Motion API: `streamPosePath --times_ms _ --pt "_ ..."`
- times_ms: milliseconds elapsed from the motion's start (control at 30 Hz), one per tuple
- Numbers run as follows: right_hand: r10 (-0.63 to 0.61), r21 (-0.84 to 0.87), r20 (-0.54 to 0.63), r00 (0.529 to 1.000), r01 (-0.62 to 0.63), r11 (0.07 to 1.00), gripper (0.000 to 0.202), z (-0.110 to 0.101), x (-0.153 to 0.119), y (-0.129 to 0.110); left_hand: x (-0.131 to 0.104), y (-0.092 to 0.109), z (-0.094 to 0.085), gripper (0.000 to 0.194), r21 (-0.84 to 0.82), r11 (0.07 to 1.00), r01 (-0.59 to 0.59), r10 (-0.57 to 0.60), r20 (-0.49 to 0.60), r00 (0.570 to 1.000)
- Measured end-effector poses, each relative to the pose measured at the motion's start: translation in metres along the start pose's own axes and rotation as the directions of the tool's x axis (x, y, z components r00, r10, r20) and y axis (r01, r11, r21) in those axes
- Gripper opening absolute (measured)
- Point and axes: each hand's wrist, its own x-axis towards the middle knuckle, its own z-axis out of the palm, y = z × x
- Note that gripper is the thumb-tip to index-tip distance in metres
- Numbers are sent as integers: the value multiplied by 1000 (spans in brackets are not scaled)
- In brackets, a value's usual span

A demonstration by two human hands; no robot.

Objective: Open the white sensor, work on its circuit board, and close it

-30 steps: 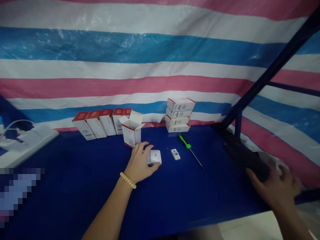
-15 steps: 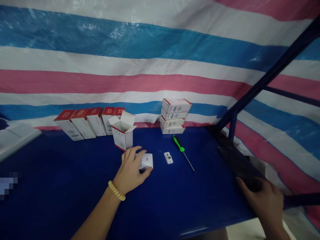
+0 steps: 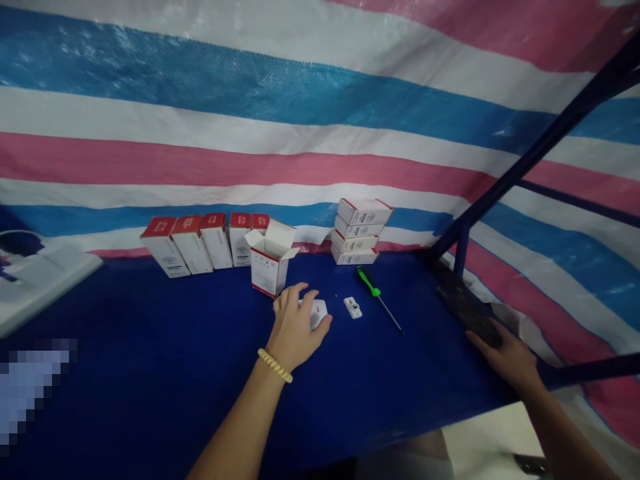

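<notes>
My left hand (image 3: 295, 328), with a yellow coiled band on its wrist, curls around a small white device (image 3: 319, 312) on the blue table. The device bears a red mark, and my fingers cover part of it. Just behind the hand stands an open white and red box (image 3: 269, 268), flaps up. A small white bracket-like part (image 3: 353, 307) lies to the device's right, followed by a green and black screwdriver (image 3: 380, 299). At the table's right edge my right hand (image 3: 507, 357) is closed around a dark object (image 3: 483, 328) whose kind is unclear.
Several closed boxes with red tops (image 3: 187, 247) stand in a row at the back left. More white boxes (image 3: 361, 232) are stacked at the back. A white panel-like item (image 3: 55, 280) sits far left. Blue metal framing (image 3: 500, 190) runs along the right side.
The view has shifted, so the table items appear farther right. My left hand stays on the white device. My right hand appears farther up and left, still at the dark object.
</notes>
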Motion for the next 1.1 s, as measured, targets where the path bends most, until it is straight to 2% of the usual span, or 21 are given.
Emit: streamPosePath --times_ms 100,167,300,433,533,600,767,933,1033,1100 --pt "73 44 78 994 -76 996 96 -4 -5 -2 -1 -4 3 39 -26 999 45 -44 4 999" --pt "46 71 65 997 -51 996 99 -5 -12 -2 -1 -7 4 38 -35 997 70 -70 2 998" --pt "-65 44 11 998 64 997 94 -3 -20 -4 0 -12 4 39 -17 996 89 -89 17 996" --pt "-188 -25 7 982 188 982 84 -3 -16 -6 1 -14 3 39 16 996 90 -90 33 995" --pt "-326 -48 58 943 329 943 74 -6 -9 -5 1 -15 2 38 35 996 87 -88 30 996" --pt "-365 -73 115 924 374 925 72 -8 -3 -4 1 -15 2 37 50 995 92 -94 39 995" --pt "-376 -102 216 901 404 909 68 -9 7 0 2 -13 0 35 64 991 114 -118 63 991" --pt "-342 -2 175 923 348 938 84 -9 14 5 3 -14 -3 35 79 991 108 -114 67 991" --pt "-306 26 219 927 308 951 86 -10 17 5 3 -14 -5 35 78 992 101 -106 63 992" --pt "-303 58 209 930 298 953 87 -11 15 5 4 -13 -6 36 70 993 97 -101 61 993"
